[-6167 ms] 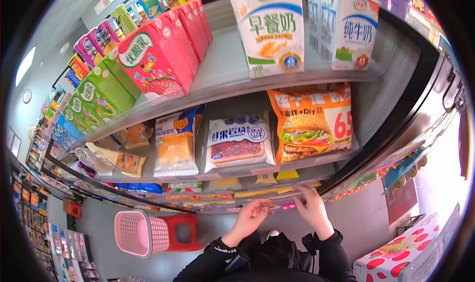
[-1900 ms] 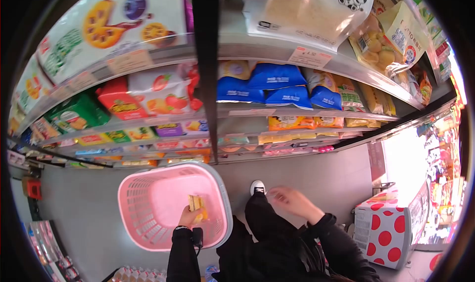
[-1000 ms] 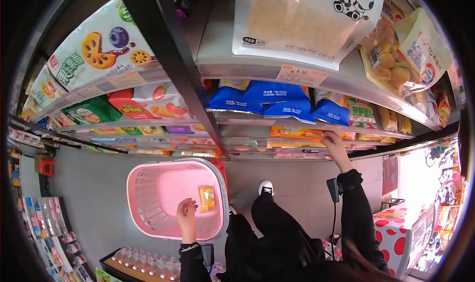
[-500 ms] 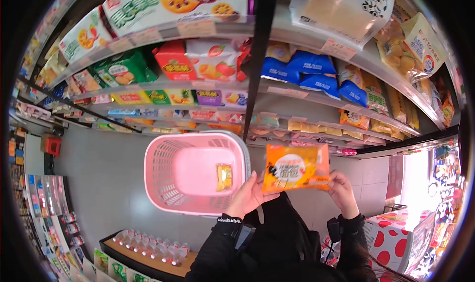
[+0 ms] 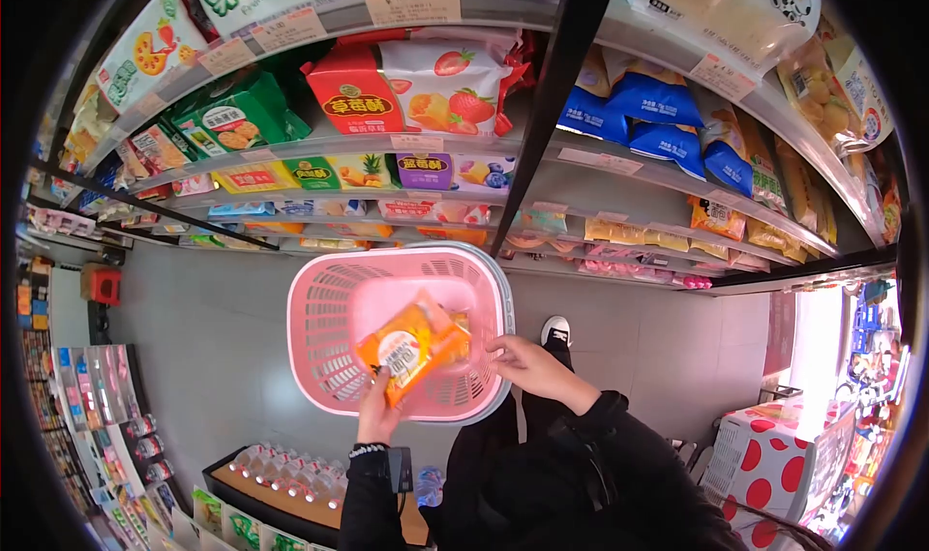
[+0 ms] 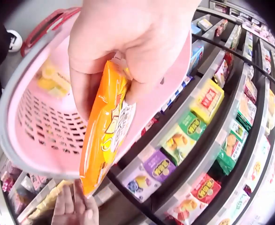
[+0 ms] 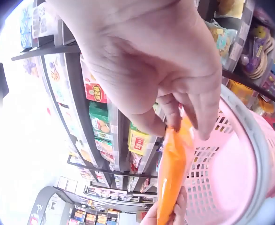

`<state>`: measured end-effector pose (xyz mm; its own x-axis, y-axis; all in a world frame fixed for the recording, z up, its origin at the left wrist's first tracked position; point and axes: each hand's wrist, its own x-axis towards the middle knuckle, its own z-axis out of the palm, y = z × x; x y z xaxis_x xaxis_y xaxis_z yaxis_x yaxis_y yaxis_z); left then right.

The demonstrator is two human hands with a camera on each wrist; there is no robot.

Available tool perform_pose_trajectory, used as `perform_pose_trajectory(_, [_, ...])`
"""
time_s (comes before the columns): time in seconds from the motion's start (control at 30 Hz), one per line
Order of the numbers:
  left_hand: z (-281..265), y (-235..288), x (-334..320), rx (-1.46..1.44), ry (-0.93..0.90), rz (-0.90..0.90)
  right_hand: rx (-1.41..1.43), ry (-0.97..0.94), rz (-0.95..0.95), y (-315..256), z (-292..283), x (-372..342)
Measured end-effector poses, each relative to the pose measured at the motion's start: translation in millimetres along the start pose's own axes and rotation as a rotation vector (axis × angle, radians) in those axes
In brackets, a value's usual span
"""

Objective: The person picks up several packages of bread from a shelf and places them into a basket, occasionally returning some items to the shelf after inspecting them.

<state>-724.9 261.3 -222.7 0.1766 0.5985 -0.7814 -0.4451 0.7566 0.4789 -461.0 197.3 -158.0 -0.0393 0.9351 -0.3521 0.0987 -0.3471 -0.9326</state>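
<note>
My left hand (image 5: 378, 414) pinches an orange bread packet (image 5: 410, 350) by its near edge, holding it over the pink basket (image 5: 302, 333). In the left wrist view the packet (image 6: 102, 133) hangs between thumb and fingers. My right hand (image 5: 542, 369) is at the basket's right rim with its fingers loosely extended, a short gap from the packet in the head view. In the right wrist view its fingertips (image 7: 174, 121) overlap the packet's far end. A smaller yellow packet (image 6: 53, 79) lies in the basket, partly hidden by the orange one in the head view.
Shelves of snacks, including a red strawberry packet (image 5: 353, 91) and blue bread packets (image 5: 668, 145), rise ahead. Bottled drinks (image 5: 290, 474) stand at lower left. A box with red dots (image 5: 764, 464) is at right. My shoe (image 5: 555, 331) shows on the grey floor.
An orange bread packet has come off the shelf; both hands had it half a second ago. It has moved left over the basket in my left hand, and my right hand has come away.
</note>
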Motion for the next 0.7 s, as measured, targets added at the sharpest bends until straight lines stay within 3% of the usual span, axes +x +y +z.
perform_pose_trajectory(0.03, [-4,-2,17,-0.035,0.057,0.104,-0.002,0.009,0.011,2,-4,-1])
perform_pose_trajectory(0.13, [-14,-13,63,-0.008,0.089,0.129,0.088,0.051,0.152,-2,-34,-18])
perform_pose_trajectory(0.27, [-40,-45,120,-0.104,0.273,0.002,-0.064,0.376,0.179,8,-105,-33])
perform_pose_trajectory(0.33, [-57,-57,134,-0.097,0.2,-0.004,-0.036,0.531,0.19,14,-148,-32])
perform_pose_trajectory(0.37, [-59,-55,133,-0.024,0.207,-0.107,-0.005,0.607,0.163,13,-168,-26])
perform_pose_trajectory(0.43, [-66,-49,136,0.112,0.186,-0.272,0.236,0.741,0.103,7,-203,-10])
perform_pose_trajectory(0.47, [-74,-49,138,0.107,0.191,-0.268,0.236,0.732,0.102,10,-224,-1])
perform_pose_trajectory(0.53, [-83,-51,138,0.154,0.208,-0.352,0.599,0.67,0.058,22,-263,19])
perform_pose_trajectory(0.57, [-72,-46,123,0.149,0.213,-0.348,0.6,0.66,0.059,19,-273,30])
perform_pose_trajectory(0.6, [-48,-33,95,0.55,0.167,-0.247,0.794,0.711,0.034,15,-281,40])
perform_pose_trajectory(0.63, [-27,-27,80,0.744,0.14,-0.188,0.989,0.756,0.008,12,-286,47])
perform_pose_trajectory(0.67, [-6,-21,65,0.939,0.126,-0.125,0.988,0.741,0.004,23,-293,50])
perform_pose_trajectory(0.7, [11,-19,58,0.62,0.294,-0.177,0.943,0.79,-0.101,47,-306,53])
